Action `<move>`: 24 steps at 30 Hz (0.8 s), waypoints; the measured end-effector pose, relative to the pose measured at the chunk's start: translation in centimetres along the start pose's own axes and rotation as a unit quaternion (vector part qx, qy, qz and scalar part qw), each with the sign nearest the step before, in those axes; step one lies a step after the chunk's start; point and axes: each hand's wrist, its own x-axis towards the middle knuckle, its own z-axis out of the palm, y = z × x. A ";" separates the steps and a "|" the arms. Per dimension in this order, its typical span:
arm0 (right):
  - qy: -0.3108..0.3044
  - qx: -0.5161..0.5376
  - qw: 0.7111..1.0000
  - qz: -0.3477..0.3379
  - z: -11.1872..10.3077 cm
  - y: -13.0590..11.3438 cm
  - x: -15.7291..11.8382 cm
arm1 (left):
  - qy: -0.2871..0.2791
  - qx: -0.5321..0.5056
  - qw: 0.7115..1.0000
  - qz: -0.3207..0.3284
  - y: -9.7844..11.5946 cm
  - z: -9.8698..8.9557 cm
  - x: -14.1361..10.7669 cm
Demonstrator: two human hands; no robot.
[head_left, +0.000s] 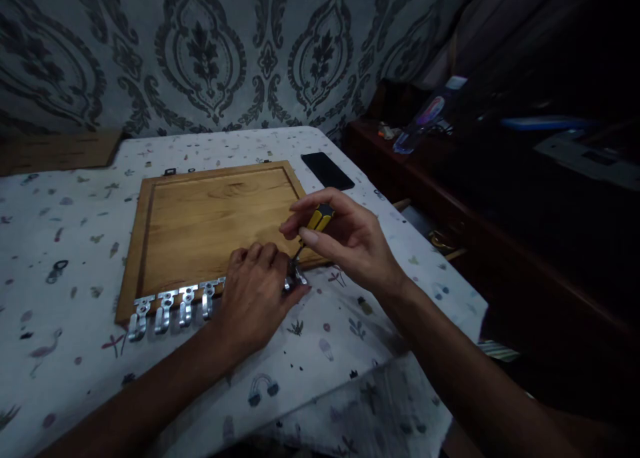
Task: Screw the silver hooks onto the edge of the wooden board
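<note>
A framed wooden board [220,225] lies flat on the table. Along its near edge runs a metal hook rail [186,306] with several silver hooks hanging over the side. My left hand [256,291] is closed over the right part of the rail, fingers curled at the board's edge, and hides some hooks. Between the thumb and fingers of my right hand [350,238] is a small screwdriver [320,219] with a yellow and black handle. It stands tilted, its shaft pointing down to the rail beside my left fingertips; the exact contact of its tip is hidden.
A black phone [327,171] lies beyond the board's right corner on the patterned tablecloth [70,265]. Cardboard [60,150] sits at the far left. To the right, a dark wooden desk [380,161] holds a plastic bottle [427,117]. A patterned wall rises behind.
</note>
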 end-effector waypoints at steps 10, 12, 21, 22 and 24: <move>-0.070 0.204 0.974 0.064 0.5 0.6 3.1 | -0.011 0.001 1.000 -0.009 0.3 -0.5 0.2; -0.067 0.209 0.973 0.070 0.6 0.6 3.3 | -0.016 -0.002 1.000 -0.009 0.3 -0.5 0.2; 0.102 0.142 0.982 0.066 2.7 -0.3 2.4 | 0.000 0.011 1.000 0.000 0.1 -0.1 0.1; 0.118 0.134 0.982 0.060 3.0 -0.3 2.2 | 0.000 0.008 1.000 0.001 0.0 -0.1 0.1; 0.153 0.115 0.980 0.045 3.7 -0.3 1.8 | -0.002 0.000 1.000 0.001 0.0 -0.1 0.1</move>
